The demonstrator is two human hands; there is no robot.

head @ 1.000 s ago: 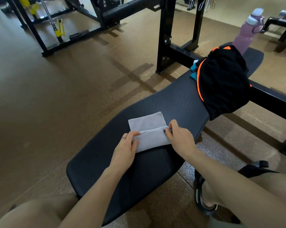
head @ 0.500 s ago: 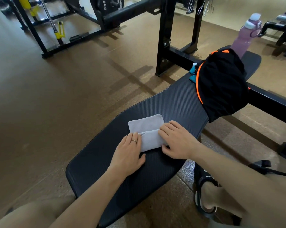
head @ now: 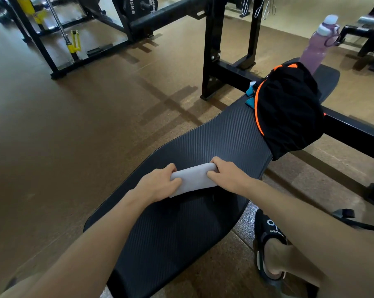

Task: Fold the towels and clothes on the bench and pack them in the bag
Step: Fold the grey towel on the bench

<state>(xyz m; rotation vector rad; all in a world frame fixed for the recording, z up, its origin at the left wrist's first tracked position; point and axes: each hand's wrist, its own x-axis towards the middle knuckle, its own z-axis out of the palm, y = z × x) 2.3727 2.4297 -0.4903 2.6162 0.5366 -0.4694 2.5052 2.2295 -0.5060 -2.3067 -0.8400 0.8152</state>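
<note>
Since half a second back both hands went from lying flat on the towel (head: 193, 179) to curling round its ends, and it's now a narrower folded bundle instead of the wider flat rectangle

State now:
- left hand (head: 160, 183) grips the left end, fingers curled over the far edge, thumb on the near side
- right hand (head: 227, 175) grips the right end the same way, fingers wrapped over the top
- towel sits on the bench pad (head: 181, 222), about mid-pad, just ahead of me; can't tell whether it's lifted off the pad or resting on it

Geometry that matters: the towel's long axis runs left-right across the bench, slightly tilted, right end further from me. Each hand is on its own end, so the bundle spans between my palms, middle exposed. Black clothes with orange trim (head: 289, 112) are piled at the far end of the bench, up and to my right, well apart from the towel; right hand is the nearer one to that pile. Teal cloth (head: 251, 94) pokes out beside it, pink bottle (head: 317, 46) behind

Judgement: this towel's fold is nearly done; clothes pile untouched. Can't make out the bag for certain – black strap (head: 353, 220) on the floor to my right may belong to it, so packing likely goes right-hand side
</note>
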